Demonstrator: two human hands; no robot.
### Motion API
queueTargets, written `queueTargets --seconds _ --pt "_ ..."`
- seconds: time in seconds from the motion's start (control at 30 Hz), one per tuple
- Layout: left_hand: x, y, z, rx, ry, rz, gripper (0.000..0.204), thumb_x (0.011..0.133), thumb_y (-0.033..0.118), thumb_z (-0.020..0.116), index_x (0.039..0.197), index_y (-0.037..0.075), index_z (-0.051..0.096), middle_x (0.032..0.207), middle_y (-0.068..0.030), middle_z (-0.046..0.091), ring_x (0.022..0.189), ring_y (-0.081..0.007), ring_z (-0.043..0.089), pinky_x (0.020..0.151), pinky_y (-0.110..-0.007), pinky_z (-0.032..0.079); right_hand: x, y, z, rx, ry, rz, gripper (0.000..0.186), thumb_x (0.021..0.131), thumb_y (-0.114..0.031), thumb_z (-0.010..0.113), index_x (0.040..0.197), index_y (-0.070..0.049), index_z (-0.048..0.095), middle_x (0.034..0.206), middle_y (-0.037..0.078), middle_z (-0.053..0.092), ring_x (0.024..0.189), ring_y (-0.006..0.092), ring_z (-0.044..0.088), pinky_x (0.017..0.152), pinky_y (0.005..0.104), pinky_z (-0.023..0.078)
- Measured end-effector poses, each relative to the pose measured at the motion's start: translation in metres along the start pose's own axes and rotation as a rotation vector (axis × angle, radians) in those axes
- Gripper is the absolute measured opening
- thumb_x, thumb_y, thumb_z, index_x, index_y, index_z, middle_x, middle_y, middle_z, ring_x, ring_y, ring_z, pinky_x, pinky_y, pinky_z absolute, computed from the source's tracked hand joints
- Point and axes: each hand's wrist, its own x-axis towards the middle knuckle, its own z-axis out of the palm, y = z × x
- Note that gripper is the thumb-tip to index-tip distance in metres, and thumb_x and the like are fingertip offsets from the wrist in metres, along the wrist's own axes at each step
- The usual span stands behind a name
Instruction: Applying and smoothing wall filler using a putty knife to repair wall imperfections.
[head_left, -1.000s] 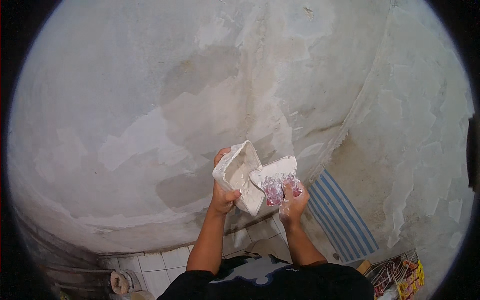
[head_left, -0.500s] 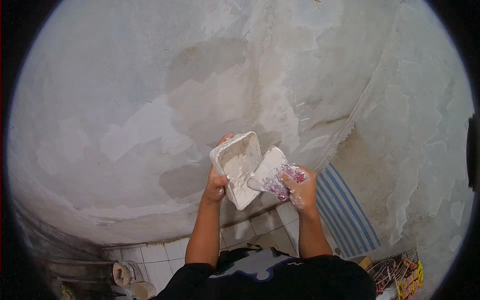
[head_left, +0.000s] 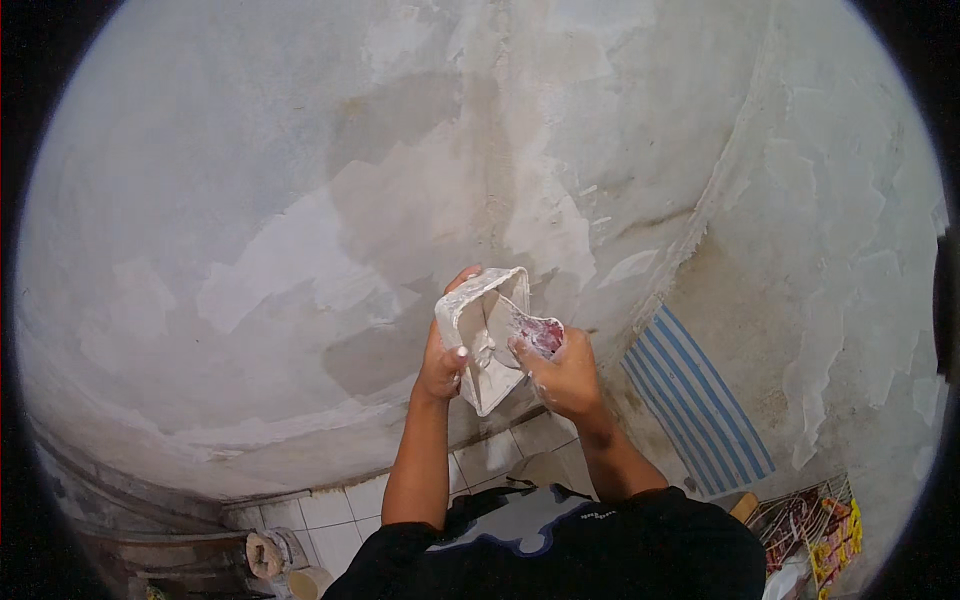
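My left hand (head_left: 440, 368) grips a rectangular, putty-smeared tub (head_left: 456, 303) by its side, thumb over the near rim and fingers around the outside. The tub is tilted, its opening showing pale wet putty (head_left: 484, 350) inside. In my right hand (head_left: 566, 374) is a putty scraper (head_left: 542, 335) with a dark red, putty-coated surface. Its blade end reaches into the tub, partly hidden by the rim and my fingers. White putty marks the fingers of both hands.
A grey wall (head_left: 270, 270) with pale patches rises ahead. To the right hangs or leans a blue-and-white striped sheet (head_left: 695, 400). White floor tiles (head_left: 330, 505) lie below. Lower right is a wire rack with colourful packets (head_left: 838, 540); lower left, a roll (head_left: 264, 555) and a pale cup (head_left: 308, 582).
The scraper has moved left, from beside the tub's right rim into its opening, turning in my right hand. The tub has shifted slightly right and tilted further.
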Motion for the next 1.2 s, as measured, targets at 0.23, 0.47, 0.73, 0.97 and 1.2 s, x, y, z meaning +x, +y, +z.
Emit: queueTargets --seconds 0.23,0.47,0.73,0.97,1.2 --pt "0.002 0.001 0.009 -0.027 0.007 0.031 0.132 0.061 0.072 0.081 0.153 -0.002 0.021 0.149 -0.015 0.042 0.138 -0.0275 0.043 0.116 -0.042 0.034 0.008 0.002 -0.005 0.09 0.001 -0.008 0.016 0.085 -0.009 0.075 0.09 0.007 0.072 0.08 0.005 0.072 0.071 0.0079 0.062 0.064 0.0288 0.05" --pt "0.0 -0.01 -0.006 -0.027 0.015 0.009 0.133 0.061 0.073 0.081 0.154 -0.001 0.021 0.148 -0.0147 0.042 0.137 -0.0264 0.043 0.115 -0.041 0.036 0.01 -0.011 -0.001 0.037 -0.027 0.035 0.015 0.086 -0.007 0.074 0.091 0.008 0.071 0.081 0.006 0.072 0.073 0.0079 0.063 0.066 0.0282 0.051" --pt "-0.001 -0.009 -0.001 -0.002 0.051 0.021 0.133 0.061 0.075 0.08 0.153 -0.001 0.022 0.147 -0.0139 0.044 0.135 -0.0252 0.046 0.113 -0.04 0.038 0.008 -0.012 0.002 0.047 -0.132 0.036 0.02 0.088 -0.011 0.07 0.097 0.007 0.07 0.084 0.012 0.073 0.076 0.0129 0.066 0.069 0.032 0.052" --pt "-0.005 -0.017 -0.007 -0.102 0.043 0.021 0.13 0.062 0.074 0.079 0.153 -0.001 0.023 0.148 -0.014 0.043 0.136 -0.0251 0.046 0.114 -0.041 0.04 0.009 -0.009 0.012 0.186 -0.243 0.096 0.022 0.087 -0.009 0.071 0.103 0.006 0.069 0.092 0.01 0.073 0.084 0.0126 0.067 0.074 0.0305 0.053" --pt "0.001 -0.028 -0.015 -0.068 0.045 0.012 0.116 0.075 0.075 0.068 0.153 0.0 0.025 0.149 -0.0126 0.043 0.136 -0.026 0.045 0.113 -0.038 0.038 0.024 0.006 -0.008 0.519 -0.226 0.151 0.024 0.086 -0.003 0.071 0.108 0.007 0.065 0.096 0.011 0.072 0.084 0.0149 0.068 0.076 0.0307 0.055"
